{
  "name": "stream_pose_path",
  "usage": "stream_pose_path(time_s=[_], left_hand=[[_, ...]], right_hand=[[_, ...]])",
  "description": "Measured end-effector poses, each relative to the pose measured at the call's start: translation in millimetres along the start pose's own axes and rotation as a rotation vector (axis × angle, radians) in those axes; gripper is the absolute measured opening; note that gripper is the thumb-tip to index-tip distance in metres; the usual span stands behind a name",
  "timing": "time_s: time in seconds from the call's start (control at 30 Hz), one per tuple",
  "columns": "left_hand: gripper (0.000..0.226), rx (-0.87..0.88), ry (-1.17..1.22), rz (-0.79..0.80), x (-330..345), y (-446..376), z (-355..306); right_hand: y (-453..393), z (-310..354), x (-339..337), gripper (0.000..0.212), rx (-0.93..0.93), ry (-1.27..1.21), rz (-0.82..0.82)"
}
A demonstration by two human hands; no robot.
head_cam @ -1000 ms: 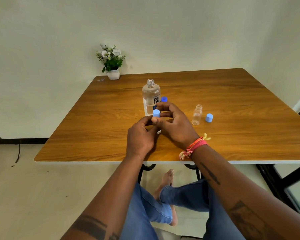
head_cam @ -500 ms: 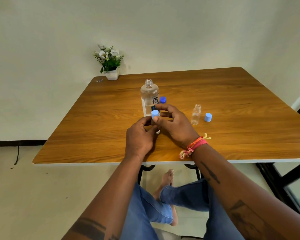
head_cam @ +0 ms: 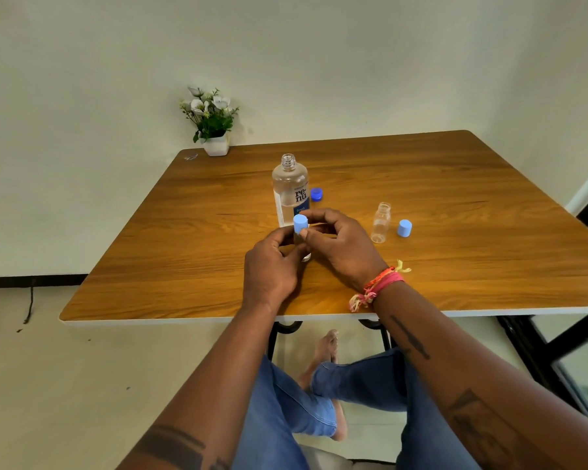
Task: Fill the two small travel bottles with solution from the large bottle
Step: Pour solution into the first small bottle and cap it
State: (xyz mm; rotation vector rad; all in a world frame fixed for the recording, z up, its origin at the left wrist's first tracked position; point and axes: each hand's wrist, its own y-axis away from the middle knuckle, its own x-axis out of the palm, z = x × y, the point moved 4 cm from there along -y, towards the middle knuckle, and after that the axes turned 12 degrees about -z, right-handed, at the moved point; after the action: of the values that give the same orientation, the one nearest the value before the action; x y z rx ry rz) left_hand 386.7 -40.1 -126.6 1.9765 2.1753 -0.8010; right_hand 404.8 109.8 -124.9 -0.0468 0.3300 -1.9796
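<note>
Tall clear plastic solution bottle (head_cam: 290, 189), uncapped, upright mid-table; its dark blue cap (head_cam: 316, 194) just right of it. In front of it, left hand (head_cam: 272, 266) grips a small clear travel bottle (head_cam: 302, 245); right hand (head_cam: 340, 244) pinches its light blue cap (head_cam: 300, 224), seemingly screwing it on or off; fill level hidden. Second small bottle (head_cam: 381, 222), right of the tall one, looks empty, open, its light blue cap (head_cam: 404, 228) beside it. Likely about half done.

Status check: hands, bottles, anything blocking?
Left hand grips capped travel bottle; right hand pinches its light blue cap. Second travel bottle open, cap beside. Large bottle uncapped. Nothing blocking.
</note>
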Motion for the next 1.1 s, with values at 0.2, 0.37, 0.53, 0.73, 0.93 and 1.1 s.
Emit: stream_pose_path(time_s=[0.2, 0.37, 0.53, 0.73, 0.93, 1.1], left_hand=[[0.035, -0.007, 0.002, -0.005, -0.2, -0.1, 1.5], [0.036, 0.008, -0.009, -0.002, 0.3, 0.9, 0.2], [0.036, 0.006, -0.012, 0.0, -0.8, -0.1, -0.1], [0.034, 0.003, -0.017, -0.005, -1.9, -0.9, 0.5], [0.037, -0.002, -0.007, -0.005, -1.4, -1.1, 1.4], [0.036, 0.005, -0.012, -0.006, -0.6, -0.7, 2.4]], right_hand=[[-0.9, 2.5, -1.4, 0.028, 0.029, 0.039, -0.016], [-0.5, 2.8, -0.8, 0.035, 0.016, 0.004, 0.02], [0.9, 6.8, 1.6, 0.024, -0.019, 0.039, -0.027], [1.3, 4.5, -0.8, 0.039, 0.001, 0.044, -0.001], [2.4, 7.0, -2.1, 0.023, -0.023, 0.122, -0.05], [4.0, 5.7, -2.8, 0.038, 0.016, 0.054, -0.023]])
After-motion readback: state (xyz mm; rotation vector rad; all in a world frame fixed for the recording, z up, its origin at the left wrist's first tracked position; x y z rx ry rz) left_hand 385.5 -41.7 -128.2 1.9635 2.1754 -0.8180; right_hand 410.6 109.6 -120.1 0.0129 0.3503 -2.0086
